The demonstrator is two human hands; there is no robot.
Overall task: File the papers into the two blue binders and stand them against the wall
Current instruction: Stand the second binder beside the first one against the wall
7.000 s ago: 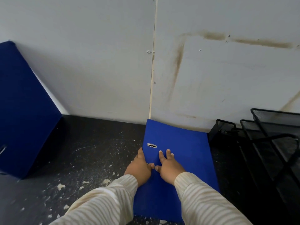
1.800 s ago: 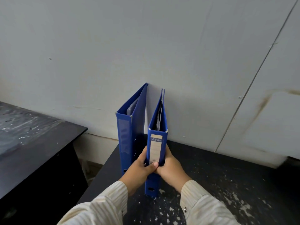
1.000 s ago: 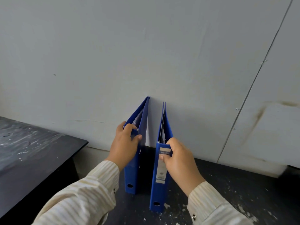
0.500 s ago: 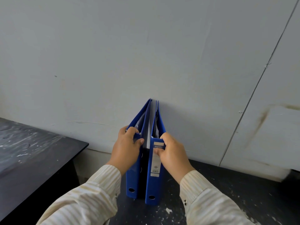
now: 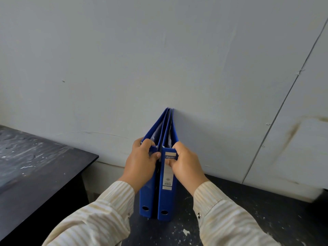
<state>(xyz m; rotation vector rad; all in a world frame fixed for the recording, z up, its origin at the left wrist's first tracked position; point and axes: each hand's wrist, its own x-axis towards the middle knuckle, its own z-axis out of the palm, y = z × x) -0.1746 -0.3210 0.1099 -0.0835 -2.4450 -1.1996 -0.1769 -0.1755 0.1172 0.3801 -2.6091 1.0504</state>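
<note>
Two blue lever-arch binders upright mid-frame on the dark speckled tabletop [image 5: 248,219], far edges touching the grey wall [image 5: 159,59], left binder [image 5: 148,197] pinched by left hand [image 5: 140,166], right labelled binder [image 5: 166,196] pinched by right hand [image 5: 184,164], white papers [image 5: 168,132] peeking inside both

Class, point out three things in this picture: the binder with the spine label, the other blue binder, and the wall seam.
Labelled binder [image 5: 166,197], head view: on its spine, below the label.
Left binder [image 5: 147,196], head view: on its lower spine.
Wall seam [image 5: 284,102], head view: midway along the slanted line.
</note>
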